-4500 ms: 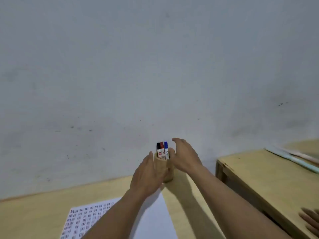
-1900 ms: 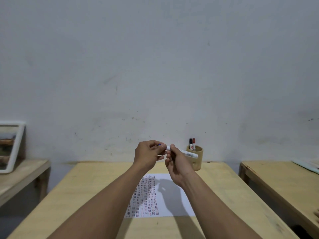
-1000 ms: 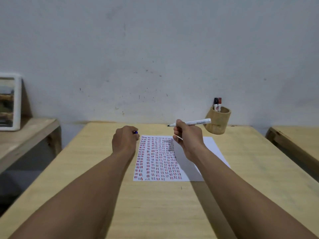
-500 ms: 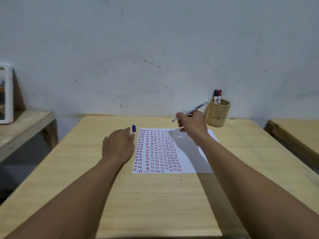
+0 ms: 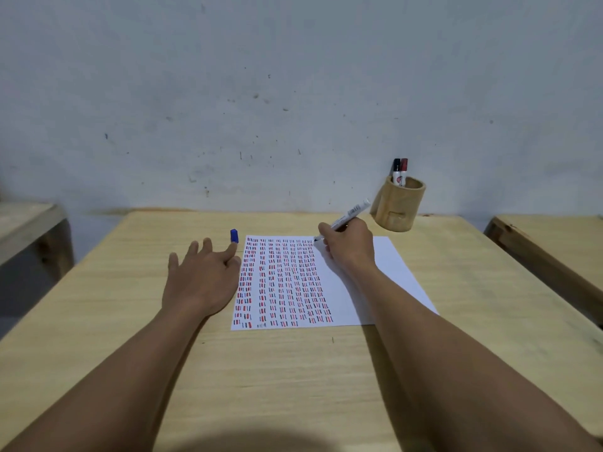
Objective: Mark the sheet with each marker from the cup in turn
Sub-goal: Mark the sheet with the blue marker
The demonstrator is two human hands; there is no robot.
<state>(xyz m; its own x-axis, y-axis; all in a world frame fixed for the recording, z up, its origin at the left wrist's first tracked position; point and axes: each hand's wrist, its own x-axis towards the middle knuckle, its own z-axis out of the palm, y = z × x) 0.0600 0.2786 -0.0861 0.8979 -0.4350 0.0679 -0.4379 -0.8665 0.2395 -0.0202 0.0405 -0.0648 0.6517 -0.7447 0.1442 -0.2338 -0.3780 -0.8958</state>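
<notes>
A white sheet [image 5: 394, 272] lies on the wooden table [image 5: 293, 370], its left part filled with columns of short red, black and blue strokes. My right hand [image 5: 350, 246] grips an uncapped white marker [image 5: 350, 213], tip down at the sheet's top edge beside the last column. My left hand [image 5: 204, 277] rests flat on the table, fingers apart, touching the sheet's left edge. The blue cap [image 5: 234, 235] stands upright just beyond my left fingertips. A wooden cup [image 5: 398, 208] at the back right holds a black marker [image 5: 396, 171] and a red marker [image 5: 404, 171].
A grey wall stands right behind the table. A second wooden table [image 5: 551, 243] is on the right across a narrow gap, and a lower wooden shelf [image 5: 26, 230] on the left.
My right hand has lowered the marker tip onto the sheet's top edge. My left hand, which set the blue cap down, has spread flat beside the sheet.
</notes>
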